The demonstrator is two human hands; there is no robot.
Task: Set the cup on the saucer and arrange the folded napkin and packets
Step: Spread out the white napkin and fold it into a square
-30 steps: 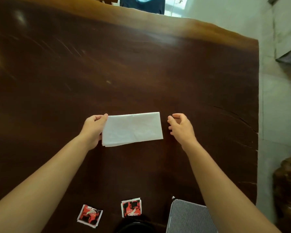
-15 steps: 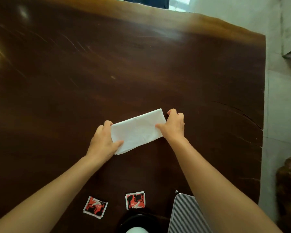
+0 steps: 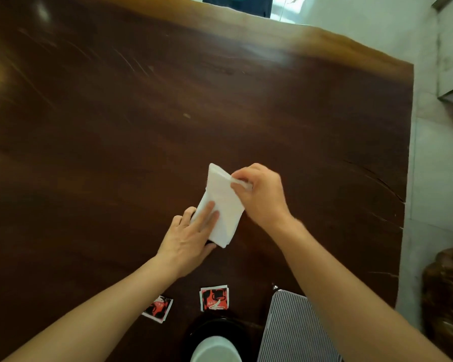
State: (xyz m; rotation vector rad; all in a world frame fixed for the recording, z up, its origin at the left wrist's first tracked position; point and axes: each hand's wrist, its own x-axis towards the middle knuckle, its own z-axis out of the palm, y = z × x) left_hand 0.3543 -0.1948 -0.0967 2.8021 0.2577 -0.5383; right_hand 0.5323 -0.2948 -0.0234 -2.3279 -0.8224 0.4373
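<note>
A white folded napkin (image 3: 224, 205) lies slanted on the dark wooden table (image 3: 168, 113), near its middle. My left hand (image 3: 190, 237) presses flat on the napkin's lower left part with spread fingers. My right hand (image 3: 262, 194) pinches the napkin's upper right edge and lifts it. Two red-and-black packets lie near the front edge, one (image 3: 158, 308) partly under my left forearm, the other (image 3: 215, 297) to its right. A white cup (image 3: 215, 350) sits on a black saucer (image 3: 207, 327) at the bottom edge of the view.
A grey ribbed rectangular object (image 3: 288, 327) lies at the front, right of the saucer, partly under my right forearm. The table's right edge runs along a pale tiled floor (image 3: 434, 178). A dark brown object (image 3: 447, 288) stands on the floor at right.
The napkin has turned from lying sideways to slanting upright. My right hand closed on its right end and raised it; my left hand shifted onto its lower part.
</note>
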